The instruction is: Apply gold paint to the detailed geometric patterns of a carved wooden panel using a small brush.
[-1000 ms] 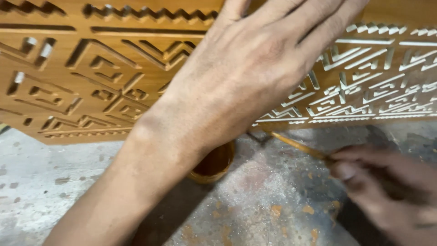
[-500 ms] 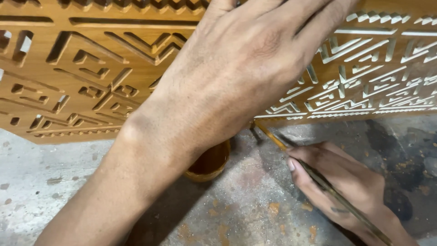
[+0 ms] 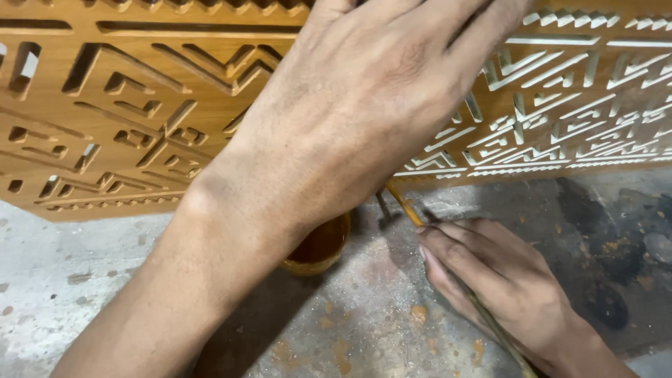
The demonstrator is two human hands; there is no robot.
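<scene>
Panel (image 3: 126, 133) of carved wood, orange-brown with geometric cutouts, stands on edge on the stained concrete floor (image 3: 63, 294); it looks stiff and fairly heavy, its thin fretwork bars probably fragile, so the solid border is the safer hold. The left hand (image 3: 364, 119) lies across its face, fingers beyond the frame, so its grip cannot be told. Below the wrist sits a small cup (image 3: 318, 248) of brown stain. The right hand (image 3: 497, 280) pinches a thin, light brush (image 3: 406, 206), tip near the panel's lower edge.

Head camera looks steeply down, very close, probably above the floor (image 3: 84, 294).
</scene>
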